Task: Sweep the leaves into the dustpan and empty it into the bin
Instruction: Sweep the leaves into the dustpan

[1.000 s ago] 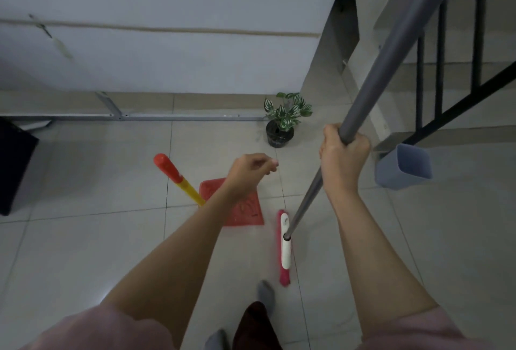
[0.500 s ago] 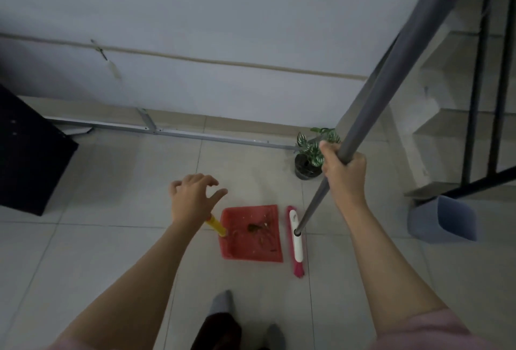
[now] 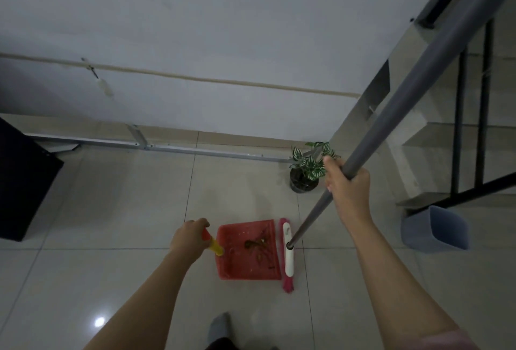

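The red plastic dustpan (image 3: 237,268) sits flat on the pale tiles at lower centre of the frame, with a small heap of dry brown leaves (image 3: 259,246) inside it. Its short yellow-and-red handle (image 3: 215,247) slants up and to the left, and the left hand (image 3: 190,238) is closed round the top of that handle, knuckles up and forearm stretched down from the lower left. The pan's open edge faces right, and the broom's white-and-pink head (image 3: 288,254) lies along it, touching or just beside it. The right hand (image 3: 349,182) is wrapped round the long grey broom pole (image 3: 391,115), which leans toward the upper right corner. The grey-blue plastic bin (image 3: 416,232) stands at the right edge of the frame. It is well apart from the pan, beyond the broom and nearer the right arm. By my reckoning, the left hand has to lift the pan level and carry it rightward past the broom to reach the bin
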